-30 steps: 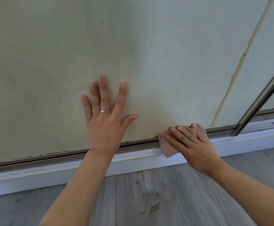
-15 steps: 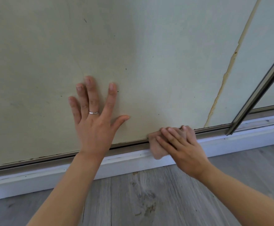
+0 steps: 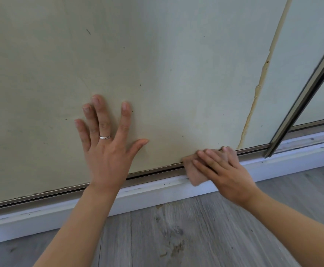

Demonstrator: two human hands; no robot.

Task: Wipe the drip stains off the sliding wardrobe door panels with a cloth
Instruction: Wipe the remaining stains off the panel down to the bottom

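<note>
The pale green sliding door panel (image 3: 176, 64) fills most of the view. A yellowish drip streak (image 3: 257, 97) runs down it to the bottom edge. My left hand (image 3: 107, 147), with a ring on it, lies flat on the panel with its fingers spread. My right hand (image 3: 226, 170) presses a folded pinkish-brown cloth (image 3: 193, 176) with straight fingers against the panel's bottom edge and the metal track (image 3: 41, 195), just left of the streak's foot. Small dark specks dot the panel.
A metal door frame (image 3: 303, 97) slants down at the right, with a second panel (image 3: 311, 45) beside it. Below the track runs a white baseboard (image 3: 147, 193), scuffed in places. Grey wood flooring (image 3: 176, 237) with a few marks lies under my arms.
My right hand slid the cloth a little left along the bottom edge, then back right toward the streak. My left hand stayed flat on the panel.
</note>
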